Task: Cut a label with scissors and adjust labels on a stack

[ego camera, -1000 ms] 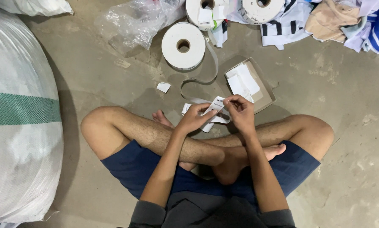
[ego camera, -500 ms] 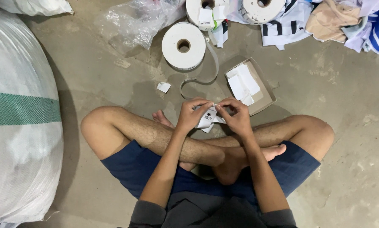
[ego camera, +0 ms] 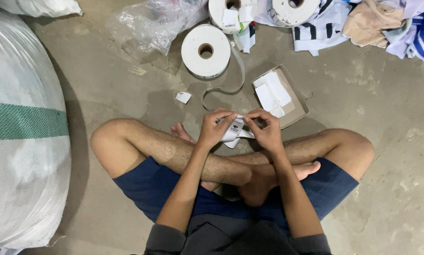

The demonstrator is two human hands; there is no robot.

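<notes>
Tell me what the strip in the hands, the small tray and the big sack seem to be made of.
White strip: thin, matte, limp; probably woven or paper label tape, since it bends and curls off the roll.
Small tray: brown, dull, folded walls; looks like cardboard.
Big sack: white with a green band and fine weave; likely woven plastic.

bare floor (ego camera: 127, 94) left of the hands, tape roll (ego camera: 206, 51) and cardboard tray (ego camera: 298, 101) just ahead

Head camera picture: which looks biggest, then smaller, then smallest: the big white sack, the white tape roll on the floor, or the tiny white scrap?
1. Big white sack, by far the largest.
2. White tape roll.
3. Tiny white scrap, the smallest.
</notes>
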